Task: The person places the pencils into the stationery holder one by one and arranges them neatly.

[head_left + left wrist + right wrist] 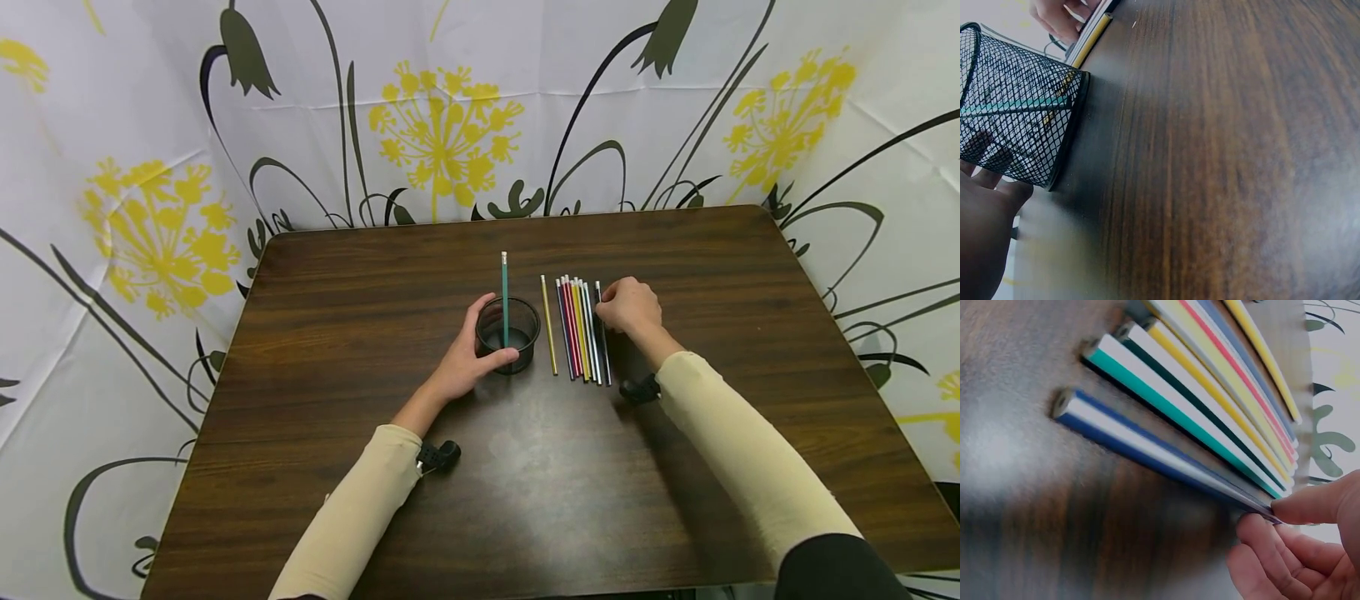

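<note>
My left hand (463, 360) grips a black mesh pencil cup (1019, 94), its thumb across the near side and its fingers round the left. Inside the cup stands a teal pencil (505, 292), eraser end up. At the right end of a row of pencils (577, 329), my right hand (632, 307) pinches a dark blue pencil (1129, 440) near its far end between thumb and fingers. That pencil lies along the table beside a green one (1147, 394). A yellow pencil (549, 325) lies apart, between the cup and the row.
The brown wooden table (337, 350) reaches back to a white curtain (300, 150) printed with yellow flowers and dark stems. Black wrist devices sit on the left wrist (438, 457) and the right wrist (640, 389).
</note>
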The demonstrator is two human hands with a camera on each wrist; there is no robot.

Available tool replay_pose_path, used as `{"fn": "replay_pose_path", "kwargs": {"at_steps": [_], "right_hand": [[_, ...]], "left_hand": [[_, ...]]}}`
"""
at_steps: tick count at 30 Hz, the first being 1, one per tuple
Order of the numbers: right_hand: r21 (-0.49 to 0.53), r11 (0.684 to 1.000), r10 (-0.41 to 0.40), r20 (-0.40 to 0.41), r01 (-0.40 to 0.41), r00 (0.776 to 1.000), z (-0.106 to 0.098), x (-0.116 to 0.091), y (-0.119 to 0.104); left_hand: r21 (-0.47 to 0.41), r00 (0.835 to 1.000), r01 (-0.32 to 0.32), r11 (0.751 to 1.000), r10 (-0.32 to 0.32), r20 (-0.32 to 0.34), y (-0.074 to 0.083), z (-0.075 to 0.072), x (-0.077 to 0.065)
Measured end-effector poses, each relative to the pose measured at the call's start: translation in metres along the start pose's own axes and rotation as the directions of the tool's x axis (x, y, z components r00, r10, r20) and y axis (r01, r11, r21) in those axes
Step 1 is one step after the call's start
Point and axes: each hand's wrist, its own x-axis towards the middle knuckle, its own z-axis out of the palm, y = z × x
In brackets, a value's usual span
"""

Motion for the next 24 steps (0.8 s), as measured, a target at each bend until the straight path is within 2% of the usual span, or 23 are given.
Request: {"fn": "replay_pose_path", "kwargs": {"at_steps": [8,12,15,20,22,24], "right_hand": [[0.061,0.998,-0.008,-0.052,0.011,0.999,-0.024,-0.005,-0.007],[0.117,0.991,-0.056,-0.125,0.071,0.991,-0.037,-0.011,-0.020],[0.184,0.972,-0.110,-0.192,0.146,0.975,-0.047,-0.018,-0.033],[0.292,0.913,-0.197,-0.300,0.287,0.933,-0.061,-0.032,-0.057],[0.348,0.872,-0.226,-0.335,0.343,0.915,-0.066,-0.040,-0.066],[0.417,0.815,-0.254,-0.367,0.403,0.895,-0.069,-0.047,-0.076]], "left_hand": [[0.004,1.000,-0.004,1.000,0.004,0.001,-0.001,0.000,0.001],[-0.002,1.000,-0.004,1.000,0.004,0.004,-0.001,0.001,0.001],[-0.007,1.000,-0.004,1.000,0.004,0.002,0.000,0.001,0.001],[-0.013,1.000,-0.011,1.000,0.011,-0.001,-0.001,0.001,0.001],[-0.013,1.000,-0.012,1.000,0.012,0.000,-0.002,0.001,0.001],[-0.015,1.000,-0.014,1.000,0.014,0.000,-0.003,0.001,0.002]]}}
